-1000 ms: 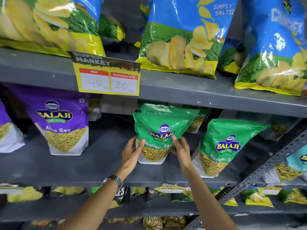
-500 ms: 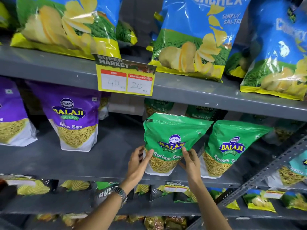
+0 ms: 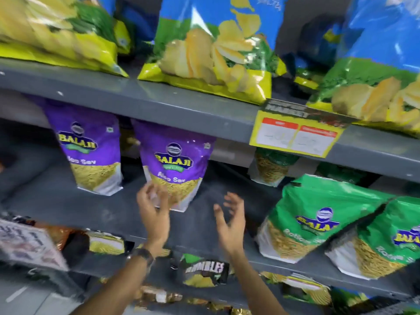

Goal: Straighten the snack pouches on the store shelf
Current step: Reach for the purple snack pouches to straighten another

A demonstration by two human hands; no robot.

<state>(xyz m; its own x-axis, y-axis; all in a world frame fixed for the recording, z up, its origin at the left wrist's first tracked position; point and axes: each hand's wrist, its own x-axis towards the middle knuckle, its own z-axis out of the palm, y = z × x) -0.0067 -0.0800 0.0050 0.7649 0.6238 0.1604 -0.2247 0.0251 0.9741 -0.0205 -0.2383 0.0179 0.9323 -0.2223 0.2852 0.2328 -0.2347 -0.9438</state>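
Both hands reach up at the middle shelf with fingers spread and curled, holding nothing. The left hand overlaps the lower left corner of a purple Aloo Sev pouch; whether it touches cannot be told through the blur. The right hand hangs in front of bare shelf just right of that pouch, its grip apart. A wristwatch sits on the left wrist. The pouch stands upright (yellow sev shows through its window), with a second purple pouch to its left. To the right, two green Ratlami Sev pouches lean leftward, overlapping. Above, blue-and-yellow chip bags fill the upper shelf, and a yellow price tag hangs from its edge.
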